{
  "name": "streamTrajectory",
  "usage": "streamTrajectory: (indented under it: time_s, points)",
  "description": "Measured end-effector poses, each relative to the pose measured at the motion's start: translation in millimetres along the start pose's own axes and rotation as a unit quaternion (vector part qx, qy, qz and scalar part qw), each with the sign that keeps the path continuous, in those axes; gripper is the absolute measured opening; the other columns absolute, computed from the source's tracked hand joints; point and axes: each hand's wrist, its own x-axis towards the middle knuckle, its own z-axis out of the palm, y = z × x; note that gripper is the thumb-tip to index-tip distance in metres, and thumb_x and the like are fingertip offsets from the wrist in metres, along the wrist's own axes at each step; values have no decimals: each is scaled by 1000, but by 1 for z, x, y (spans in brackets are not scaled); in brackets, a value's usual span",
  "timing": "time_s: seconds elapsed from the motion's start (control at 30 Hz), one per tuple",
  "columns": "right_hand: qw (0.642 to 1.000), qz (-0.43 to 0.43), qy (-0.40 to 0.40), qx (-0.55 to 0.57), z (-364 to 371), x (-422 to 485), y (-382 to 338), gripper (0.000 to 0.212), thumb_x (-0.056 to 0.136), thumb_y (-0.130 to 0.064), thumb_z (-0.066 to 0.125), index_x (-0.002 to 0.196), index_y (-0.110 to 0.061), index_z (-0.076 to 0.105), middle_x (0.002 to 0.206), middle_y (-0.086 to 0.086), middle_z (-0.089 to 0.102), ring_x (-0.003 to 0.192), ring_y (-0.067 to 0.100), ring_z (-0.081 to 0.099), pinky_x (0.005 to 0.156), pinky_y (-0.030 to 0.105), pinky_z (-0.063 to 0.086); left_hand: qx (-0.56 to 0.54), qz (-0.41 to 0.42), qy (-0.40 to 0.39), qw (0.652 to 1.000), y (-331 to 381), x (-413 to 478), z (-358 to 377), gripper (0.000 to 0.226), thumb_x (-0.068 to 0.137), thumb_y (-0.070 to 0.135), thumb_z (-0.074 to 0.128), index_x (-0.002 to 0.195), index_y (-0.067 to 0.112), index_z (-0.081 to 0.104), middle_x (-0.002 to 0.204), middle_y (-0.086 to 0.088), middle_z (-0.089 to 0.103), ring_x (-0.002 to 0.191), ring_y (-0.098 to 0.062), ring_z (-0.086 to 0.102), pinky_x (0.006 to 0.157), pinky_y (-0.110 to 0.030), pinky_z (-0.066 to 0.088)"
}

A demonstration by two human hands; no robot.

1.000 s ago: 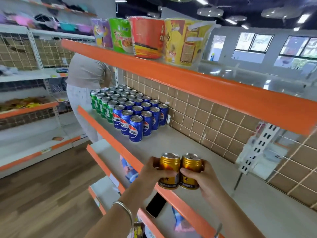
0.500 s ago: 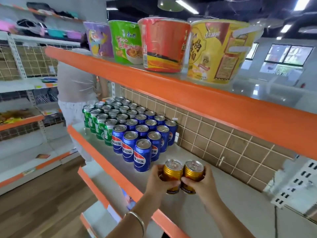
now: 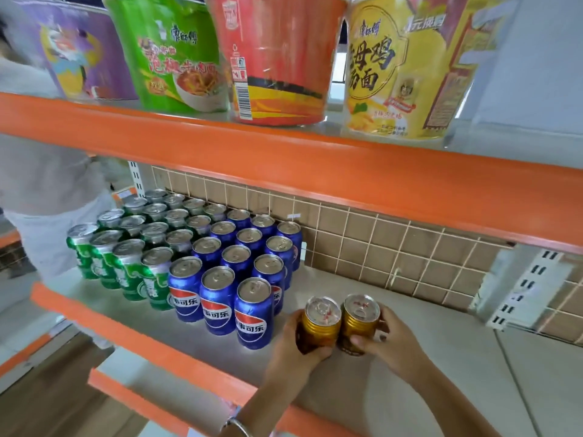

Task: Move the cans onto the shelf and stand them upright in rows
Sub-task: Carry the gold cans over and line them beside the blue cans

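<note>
Left fingers (image 3: pixel 316 353) wrap the front of the left gold can (image 3: pixel 321 327); right fingers (image 3: pixel 363 340) wrap the front of the right gold can (image 3: pixel 360 318). Both hands gripping, one can each. Left hand (image 3: pixel 291 346) sits at 9 o'clock of the pair, right hand (image 3: pixel 392 342) at 3 o'clock.

Gold cans: side by side, walls touching, tops up, roughly upright. Bases hidden behind the fingers, so can't tell if they are seated on the shelf (image 3: pixel 448 361) or just above it. They are over the front part of the shelf, just inside its orange lip.

Bracelet (image 3: pixel 237 426) on the left wrist, 7 o'clock from the cans.

Blue cans (image 3: pixel 252 320): upright block in tidy rows, nearest one just beside the left hand at 9 o'clock, the rest running back toward 11 o'clock. Green cans (image 3: pixel 132 274): upright block touching the blue one, further out at 10 o'clock.

Back panel (image 3: pixel 378 247), tan squares with a light grid, at 12 o'clock. Slotted bracket (image 3: pixel 523 288) at 2 o'clock, well apart from the cans.

Upper shelf (image 3: pixel 284 159), orange edge, overhead at 12 o'clock. Four noodle tubs on it: purple (image 3: pixel 82 55), green (image 3: pixel 176 58), red (image 3: pixel 277 58), yellow (image 3: pixel 400 67).

Second person (image 3: pixel 47 184) in light clothing at 10 o'clock, beyond the shelf end.
</note>
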Motion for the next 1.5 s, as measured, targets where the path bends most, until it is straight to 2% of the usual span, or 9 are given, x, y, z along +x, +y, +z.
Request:
streamTrajectory:
  time_s: [0.27, 0.4, 0.6, 0.77, 0.93, 1.13, 1.27, 1.37, 1.5]
  points:
    - [998, 13, 37, -46, 15, 47, -26, 53, 65, -8, 82, 112, -20, 60, 104, 0, 69, 96, 20, 64, 87, 42, 54, 76, -21, -43, 996, 10, 2, -5, 80, 82, 24, 71, 145, 29, 22, 147, 11, 37, 137, -12, 33, 114, -30, 23]
    - [997, 12, -5, -83, 23, 79, -44, 44, 71, -16, 81, 107, -22, 56, 94, 1, 67, 75, 14, 61, 59, 19, 50, 102, -42, -73, 991, 8, 9, -6, 86, 82, 27, 70, 148, 28, 15, 151, 9, 30, 139, -12, 28, 115, -29, 20]
    - [986, 41, -84, -136, 17, 118, -63, 40, 67, 1, 79, 88, -26, 57, 75, -6, 58, 72, 12, 56, 63, 24, 47, 95, -44, -75, 992, 4, 13, -7, 78, 85, 34, 65, 146, 27, 17, 149, 8, 32, 137, -12, 32, 113, -24, 24]
    - [995, 39, -35, -82, 33, 126, -71, 56, 71, 0, 77, 122, -7, 55, 120, 11, 61, 118, 27, 53, 106, 45, 39, 88, -13, -55, 995, -7, 14, -10, 63, 80, 29, 71, 134, 31, 38, 117, 17, 54, 104, 6, 51, 88, -4, 39]
    - [997, 12, -13, -71, 45, 137, -76, 42, 73, 4, 75, 111, -6, 61, 112, 17, 65, 110, 32, 58, 100, 50, 44, 108, -23, -94, 989, 1, 25, -16, 78, 83, 39, 65, 146, 30, 20, 142, 10, 44, 128, -8, 42, 111, -26, 32]
    - [999, 3, 2, -41, 56, 156, -67, 54, 66, 10, 76, 116, -2, 59, 117, 21, 63, 114, 36, 56, 102, 53, 41, 105, 8, -59, 993, 0, 19, -15, 65, 87, 29, 64, 143, 26, 30, 126, 14, 52, 112, 2, 49, 91, -4, 37]
    - [999, 7, 26, -22, 59, 149, -77, 42, 70, 19, 66, 111, 9, 60, 115, 28, 62, 112, 37, 57, 95, 44, 44, 137, -7, -62, 989, 2, 28, -17, 72, 88, 34, 62, 147, 29, 20, 146, 9, 39, 133, -9, 38, 107, -17, 31]
    - [999, -4, 19, -45, 61, 149, -80, 35, 72, 12, 69, 106, 3, 62, 109, 20, 65, 106, 29, 59, 93, 42, 45, 110, 22, -59, 992, -4, 27, -15, 71, 87, 30, 64, 146, 27, 24, 141, 6, 46, 127, -8, 45, 93, 0, 32]
    - [998, 43, -2, -39, 52, 146, -66, 49, 83, -17, 71, 126, -6, 50, 130, 12, 57, 117, 26, 54, 102, 41, 42, 150, -14, -53, 987, -4, 34, -15, 80, 84, 40, 65, 148, 33, 16, 149, 10, 36, 137, -12, 33, 113, -28, 31]
